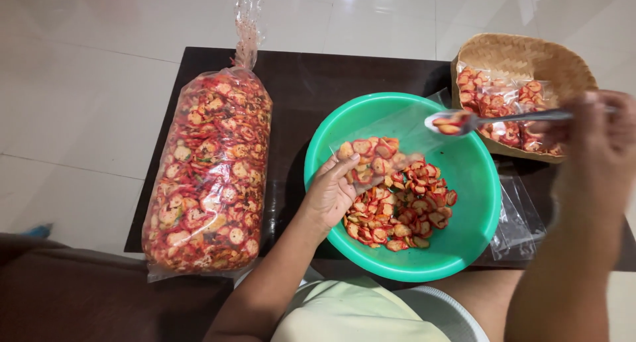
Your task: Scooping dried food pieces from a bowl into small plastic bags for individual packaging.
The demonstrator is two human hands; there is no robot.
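Note:
My left hand (333, 191) holds a small clear plastic bag (391, 133) partly filled with red sliced chips, tilted over a green plastic bowl (474, 203). A heap of the same red chips (401, 213) lies in the bowl's bottom. Raised at the right, my right hand (599, 140) grips a metal spoon (493, 119) by its handle. The spoon's bowl carries a few chips and hovers beside the open mouth of the small bag.
A large clear sack of red chips (209, 173) lies on the left of the dark table (298, 84). A woven basket (523, 60) at the back right holds several filled small bags. Empty clear bags (520, 216) lie right of the bowl. Pale tiled floor surrounds the table.

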